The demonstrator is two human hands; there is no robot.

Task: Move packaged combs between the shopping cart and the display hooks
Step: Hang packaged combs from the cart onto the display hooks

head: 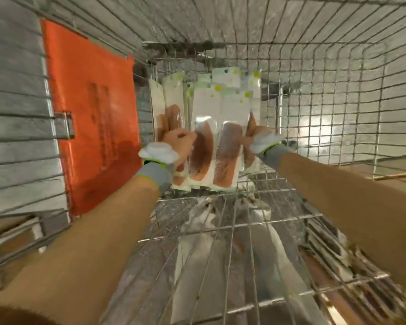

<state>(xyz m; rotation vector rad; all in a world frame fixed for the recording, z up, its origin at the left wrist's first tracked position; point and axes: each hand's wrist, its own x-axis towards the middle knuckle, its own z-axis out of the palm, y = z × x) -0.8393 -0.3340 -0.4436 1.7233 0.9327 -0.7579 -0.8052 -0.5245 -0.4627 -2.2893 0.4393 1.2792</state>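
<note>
1. Combs (pixel 211 137) formed a bundle of clear packs low inside the cart (pixel 314 90), card tops toward the far wall.
2. Left hand (pixel 179 143) curled round the bundle's left edge; right hand (pixel 256 138) clasped the right edge, fingers mostly hidden.
3. Flap (pixel 92 113), orange, lay on the left wall.
4. Step, by my judgement: gathering packs for the hooks, which were out of view.
5. Next move called for an even squeeze and a lift clear of the wire.

Warm bright light, blurred, edges warped
</note>
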